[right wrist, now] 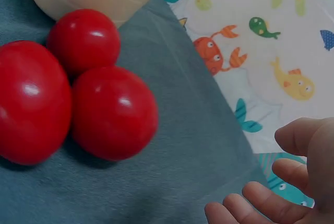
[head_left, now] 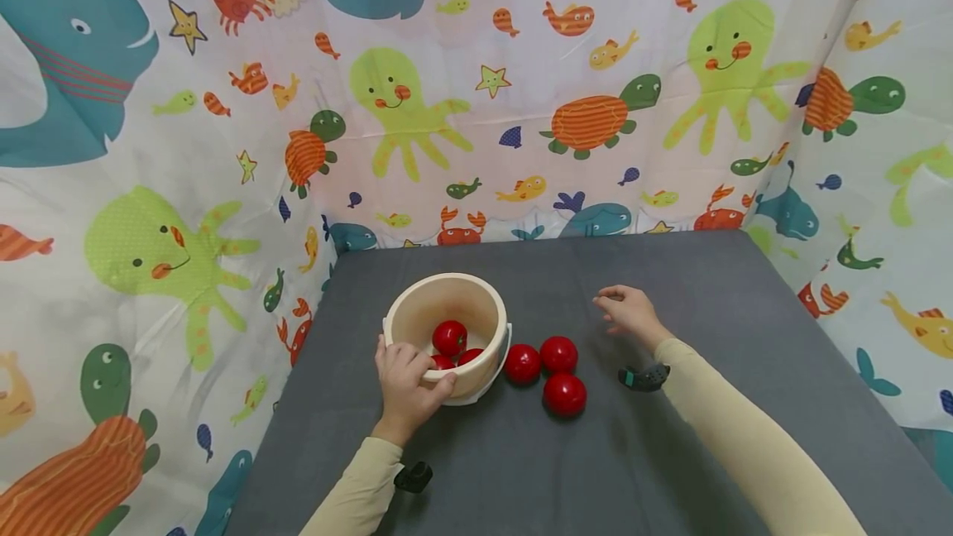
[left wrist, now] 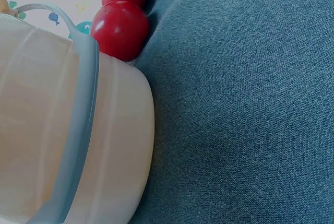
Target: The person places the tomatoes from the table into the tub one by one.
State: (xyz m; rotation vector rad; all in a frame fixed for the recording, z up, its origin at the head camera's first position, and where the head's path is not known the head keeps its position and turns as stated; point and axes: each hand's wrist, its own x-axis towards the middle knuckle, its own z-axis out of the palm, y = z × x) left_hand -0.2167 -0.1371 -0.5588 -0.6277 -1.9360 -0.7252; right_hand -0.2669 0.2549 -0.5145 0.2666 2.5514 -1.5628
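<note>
A cream bucket [head_left: 476, 383] with a pale handle stands on the dark grey table, tilted a little. My left hand [head_left: 405, 379] grips its near rim, fingers over the edge and thumb along the outside. Inside lie red tomatoes [head_left: 450, 337], 3 of them visible. To the bucket's right, 3 more glossy tomatoes [head_left: 563, 394] sit close together on the cloth; the right wrist view shows these tomatoes [right wrist: 115, 113] touching. My right hand [head_left: 631, 313] hovers to their right, fingers loosely bent and holding nothing. The left wrist view shows the bucket's side [left wrist: 122, 130], but not the left hand.
Dark grey cloth [head_left: 692, 296] covers the table. A white curtain [head_left: 476, 131] printed with sea animals surrounds its back and sides. Each wrist wears a dark band, such as the right wristband [head_left: 644, 377].
</note>
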